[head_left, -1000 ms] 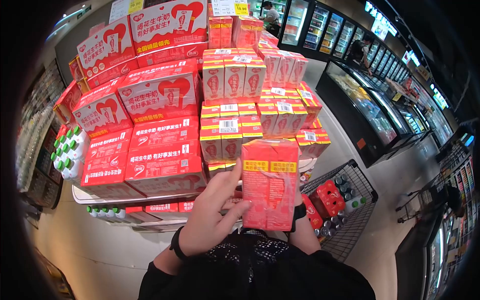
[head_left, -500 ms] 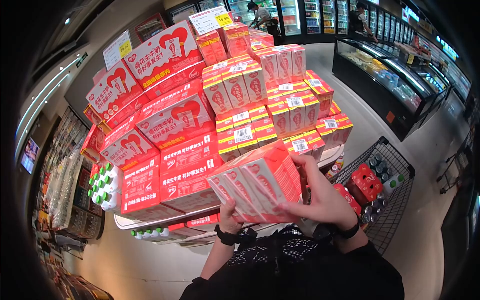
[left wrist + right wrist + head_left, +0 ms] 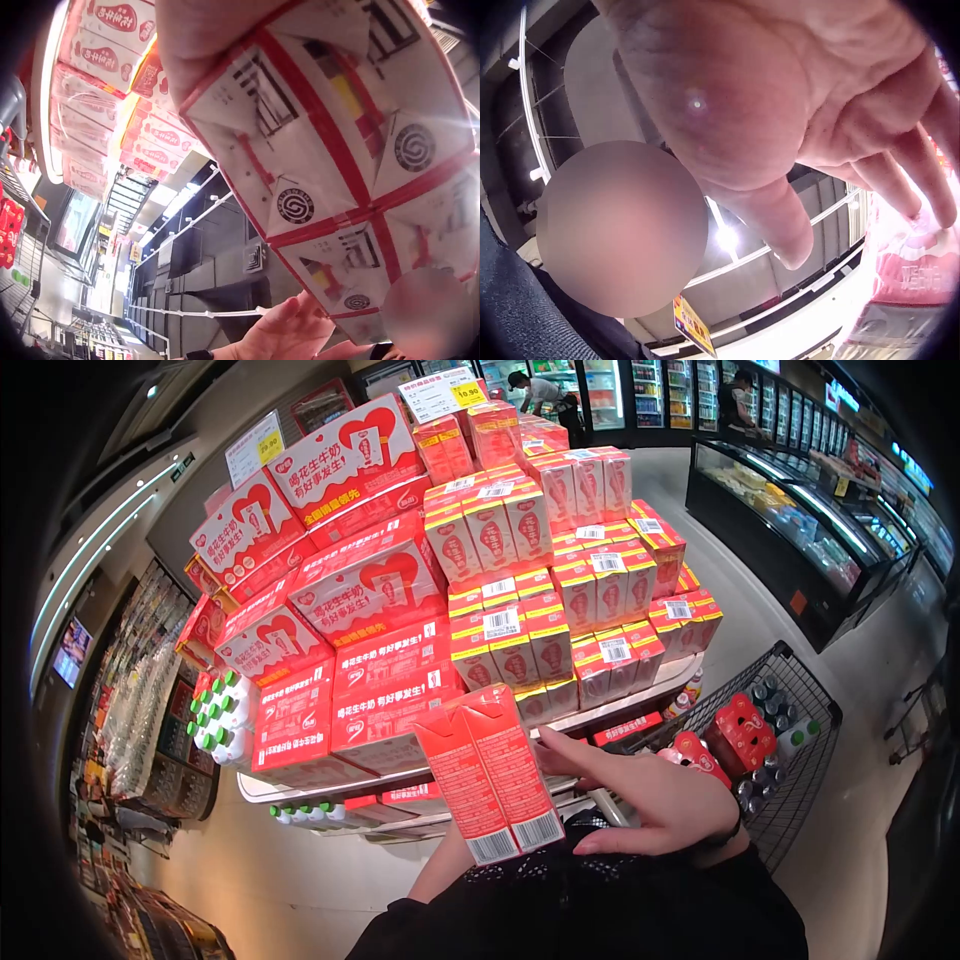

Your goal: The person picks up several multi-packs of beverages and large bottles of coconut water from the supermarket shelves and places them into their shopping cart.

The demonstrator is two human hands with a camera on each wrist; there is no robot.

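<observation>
A plastic-wrapped multipack of red peanut milk cartons (image 3: 490, 775) is tilted in front of the person's body, its printed red side and barcodes facing the head camera. The left hand (image 3: 199, 37) holds it from behind; in the head view the pack hides that hand. The left wrist view shows the pack's underside (image 3: 330, 165), with white folded carton bottoms and red edges. At the pack's right side is the right hand (image 3: 650, 800), its fingers extended and its thumb apart. In the right wrist view, that hand's fingertips (image 3: 946, 214) reach the pack's wrap.
Stacked peanut milk packs (image 3: 500, 625) and large red cartons (image 3: 375, 670) fill a display table ahead. White bottles with green caps (image 3: 222, 715) stand at its left. A loaded shopping cart (image 3: 815, 760) is at the right, near a glass chiller (image 3: 790, 510). Two people are farther back.
The pack has turned from its red side to its white front, then to another red side with barcodes. The right hand has eased off its grip, its thumb coming away.
</observation>
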